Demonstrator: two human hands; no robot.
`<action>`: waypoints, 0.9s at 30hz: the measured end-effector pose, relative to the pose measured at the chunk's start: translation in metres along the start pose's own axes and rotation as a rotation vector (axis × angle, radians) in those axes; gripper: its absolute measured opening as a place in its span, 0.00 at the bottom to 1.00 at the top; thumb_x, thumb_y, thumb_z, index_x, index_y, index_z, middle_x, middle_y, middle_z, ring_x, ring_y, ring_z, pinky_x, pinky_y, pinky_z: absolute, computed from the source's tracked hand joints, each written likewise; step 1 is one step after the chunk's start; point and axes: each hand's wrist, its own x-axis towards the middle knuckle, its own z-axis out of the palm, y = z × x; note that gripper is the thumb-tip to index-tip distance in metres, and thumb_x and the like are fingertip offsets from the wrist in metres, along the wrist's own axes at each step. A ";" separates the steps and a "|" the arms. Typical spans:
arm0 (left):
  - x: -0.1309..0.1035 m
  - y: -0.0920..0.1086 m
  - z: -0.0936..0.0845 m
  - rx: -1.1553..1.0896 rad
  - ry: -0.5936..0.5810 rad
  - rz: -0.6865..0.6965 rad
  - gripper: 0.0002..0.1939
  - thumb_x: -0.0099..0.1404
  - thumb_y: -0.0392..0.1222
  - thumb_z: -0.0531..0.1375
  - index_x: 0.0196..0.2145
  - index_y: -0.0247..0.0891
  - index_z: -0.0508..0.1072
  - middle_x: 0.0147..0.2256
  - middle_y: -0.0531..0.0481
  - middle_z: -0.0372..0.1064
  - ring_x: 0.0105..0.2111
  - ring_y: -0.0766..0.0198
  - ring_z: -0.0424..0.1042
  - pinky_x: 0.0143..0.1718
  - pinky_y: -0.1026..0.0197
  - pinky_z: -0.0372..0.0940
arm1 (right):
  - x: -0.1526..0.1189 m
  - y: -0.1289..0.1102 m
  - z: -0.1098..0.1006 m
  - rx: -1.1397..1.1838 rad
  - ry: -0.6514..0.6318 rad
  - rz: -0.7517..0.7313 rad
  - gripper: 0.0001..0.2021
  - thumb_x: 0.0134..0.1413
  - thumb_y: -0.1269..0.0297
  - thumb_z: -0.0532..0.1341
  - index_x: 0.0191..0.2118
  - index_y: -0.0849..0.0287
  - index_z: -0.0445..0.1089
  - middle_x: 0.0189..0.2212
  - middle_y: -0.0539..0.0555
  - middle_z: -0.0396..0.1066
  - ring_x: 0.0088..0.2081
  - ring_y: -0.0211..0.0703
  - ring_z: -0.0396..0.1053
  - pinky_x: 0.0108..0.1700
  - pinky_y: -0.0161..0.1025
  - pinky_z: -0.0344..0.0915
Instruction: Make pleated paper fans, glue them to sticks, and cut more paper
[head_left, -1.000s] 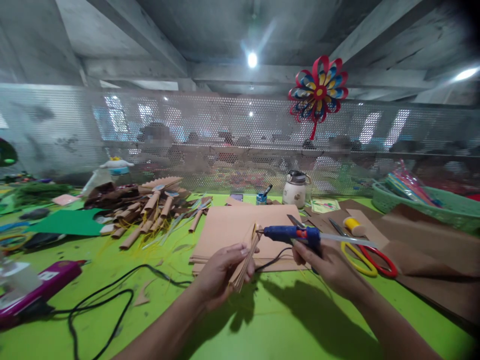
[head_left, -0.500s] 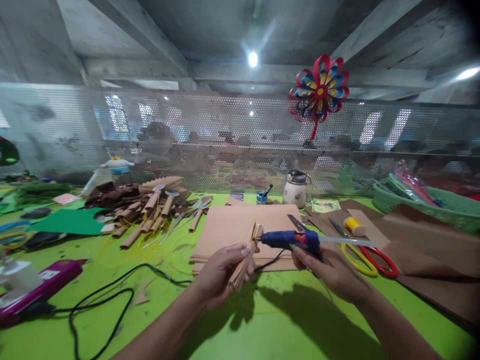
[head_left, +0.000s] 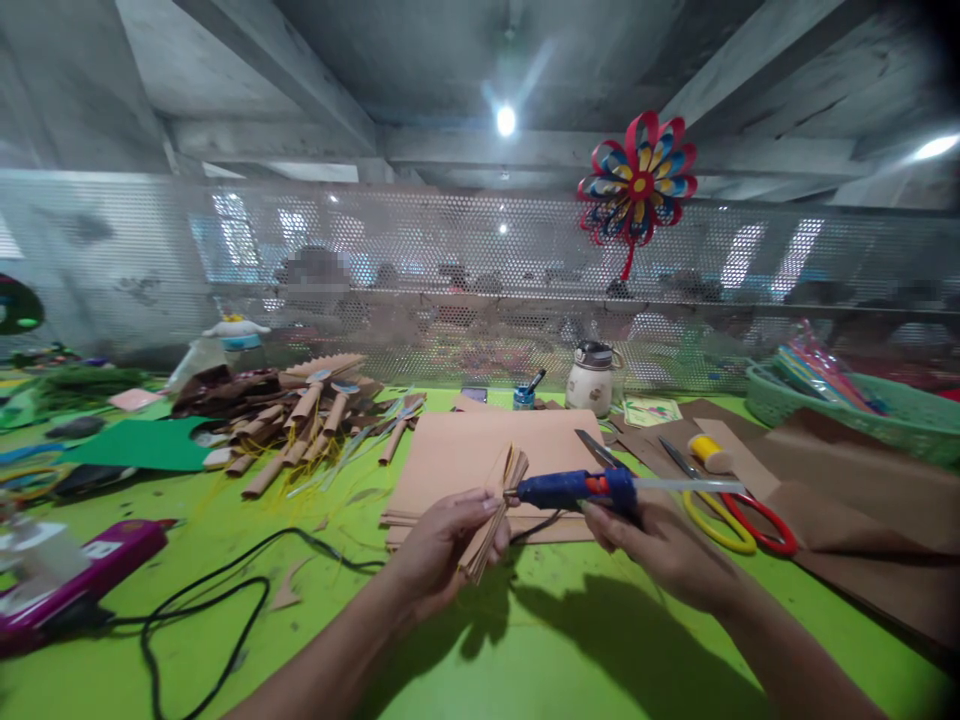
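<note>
My left hand (head_left: 450, 545) pinches a narrow bundle of pleated brown paper (head_left: 484, 540) that fans slightly at its upper end. In my right hand (head_left: 660, 550) is a blue hot glue gun (head_left: 574, 489), a clear glue stick (head_left: 694, 485) poking out of its back. The gun's nozzle points left and meets the middle of the folded paper, just above my left fingers. Behind both hands lies a stack of light brown paper sheets (head_left: 442, 455) on the green table (head_left: 480, 670).
Rolled brown paper tubes (head_left: 300, 430) are heaped at the left. A purple power strip (head_left: 120, 560) with a black cord (head_left: 262, 540) lies nearer. To the right are scissors (head_left: 720, 520), a yellow thread spool (head_left: 709, 453), dark brown paper (head_left: 870, 510) and a green basket (head_left: 885, 405). A jar (head_left: 591, 378) stands behind.
The glue gun's nozzle has dropped slightly along the pleated paper, and the gun sits a little lower and more level. My left hand keeps nearly the same place.
</note>
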 end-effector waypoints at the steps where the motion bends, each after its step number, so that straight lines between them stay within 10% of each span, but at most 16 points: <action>1: 0.000 0.000 0.000 -0.005 0.003 -0.003 0.06 0.61 0.39 0.61 0.30 0.32 0.72 0.21 0.48 0.68 0.18 0.70 0.63 0.18 0.70 0.54 | 0.000 0.001 0.000 -0.005 0.004 -0.002 0.20 0.63 0.49 0.52 0.26 0.58 0.59 0.23 0.49 0.58 0.27 0.37 0.55 0.29 0.37 0.54; 15: 0.000 0.001 0.001 0.026 0.004 0.001 0.08 0.63 0.39 0.59 0.28 0.33 0.71 0.21 0.48 0.68 0.18 0.70 0.62 0.18 0.70 0.54 | 0.000 0.002 -0.001 0.025 -0.002 0.002 0.18 0.64 0.52 0.53 0.27 0.58 0.63 0.24 0.50 0.62 0.27 0.38 0.60 0.30 0.38 0.57; 27: -0.003 0.000 0.003 -0.015 -0.009 -0.007 0.08 0.63 0.37 0.58 0.36 0.29 0.74 0.21 0.49 0.67 0.19 0.70 0.63 0.19 0.70 0.55 | 0.011 0.020 -0.006 -0.032 0.263 0.053 0.23 0.63 0.48 0.51 0.25 0.60 0.66 0.23 0.53 0.65 0.28 0.41 0.62 0.32 0.39 0.59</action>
